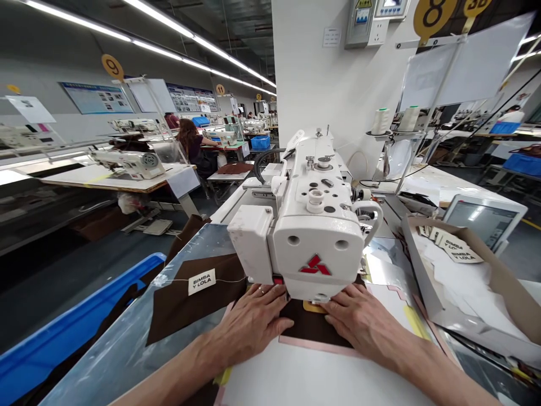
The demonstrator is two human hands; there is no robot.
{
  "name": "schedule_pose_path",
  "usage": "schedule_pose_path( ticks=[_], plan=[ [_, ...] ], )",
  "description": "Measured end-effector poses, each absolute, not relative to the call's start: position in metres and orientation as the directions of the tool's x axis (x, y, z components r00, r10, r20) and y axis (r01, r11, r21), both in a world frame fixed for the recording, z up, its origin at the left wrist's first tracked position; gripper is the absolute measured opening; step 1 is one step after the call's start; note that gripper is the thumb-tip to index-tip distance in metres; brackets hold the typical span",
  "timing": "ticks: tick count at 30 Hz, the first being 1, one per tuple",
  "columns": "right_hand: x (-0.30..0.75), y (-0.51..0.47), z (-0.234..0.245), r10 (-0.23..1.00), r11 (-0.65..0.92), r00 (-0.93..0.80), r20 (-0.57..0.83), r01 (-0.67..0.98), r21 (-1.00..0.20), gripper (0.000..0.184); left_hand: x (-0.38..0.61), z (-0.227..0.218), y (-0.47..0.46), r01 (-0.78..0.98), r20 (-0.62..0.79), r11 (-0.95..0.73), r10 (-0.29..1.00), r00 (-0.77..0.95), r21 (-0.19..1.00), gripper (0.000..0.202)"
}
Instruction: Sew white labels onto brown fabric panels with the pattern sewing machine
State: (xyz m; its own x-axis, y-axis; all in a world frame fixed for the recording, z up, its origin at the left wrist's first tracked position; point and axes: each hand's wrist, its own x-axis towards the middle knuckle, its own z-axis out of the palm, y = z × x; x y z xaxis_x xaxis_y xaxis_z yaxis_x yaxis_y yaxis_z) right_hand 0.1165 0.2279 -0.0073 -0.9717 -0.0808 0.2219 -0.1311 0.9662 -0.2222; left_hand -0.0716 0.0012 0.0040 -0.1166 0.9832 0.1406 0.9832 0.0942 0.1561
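A white industrial sewing machine (pixel 319 237) with a red emblem stands directly in front of me. Under its head lies a dark brown fabric piece (pixel 306 328) on a white, pink-edged sheet (pixel 296 375). My left hand (pixel 257 321) rests flat on the left of the fabric, fingers extended. On the right side, my right hand (pixel 359 318) lies with outstretched fingers beside a small yellow-orange part (pixel 313 307). The machine head hides the needle area and some fingertips. Left of my hands, another brown piece (pixel 180 307) bears a cream label (pixel 202 281) reading "BIMBA Y LOLA", with a thread trailing across.
An open cardboard box (pixel 426 276) at right holds white papers and cream labels (pixel 459 248). Behind it stands a screen (pixel 482 220). At lower left is a blue bin (pixel 84 316) with brown fabric. Thread cones (pixel 380 122) stand behind; a person (pixel 192 144) sits farther off.
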Motion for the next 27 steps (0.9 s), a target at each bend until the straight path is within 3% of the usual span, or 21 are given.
schedule_pose_path(
  ticks=[10,18,27],
  plan=[
    [0.140,0.221,-0.030,-0.096,0.982,-0.930,0.354,-0.146,-0.118,0.039,-0.083,-0.002,-0.043,0.989,0.157,0.102,0.980,-0.118,0.108,0.047],
    [0.132,0.195,-0.036,-0.109,0.970,-0.904,0.414,-0.188,-0.156,0.041,-0.083,0.002,-0.066,0.982,0.193,0.108,0.972,-0.137,0.155,0.039],
    [0.128,0.196,-0.040,-0.114,0.967,-0.921,0.372,-0.189,-0.171,0.042,-0.071,0.009,-0.016,0.973,0.213,-0.031,0.977,-0.018,0.227,0.030]
  ],
)
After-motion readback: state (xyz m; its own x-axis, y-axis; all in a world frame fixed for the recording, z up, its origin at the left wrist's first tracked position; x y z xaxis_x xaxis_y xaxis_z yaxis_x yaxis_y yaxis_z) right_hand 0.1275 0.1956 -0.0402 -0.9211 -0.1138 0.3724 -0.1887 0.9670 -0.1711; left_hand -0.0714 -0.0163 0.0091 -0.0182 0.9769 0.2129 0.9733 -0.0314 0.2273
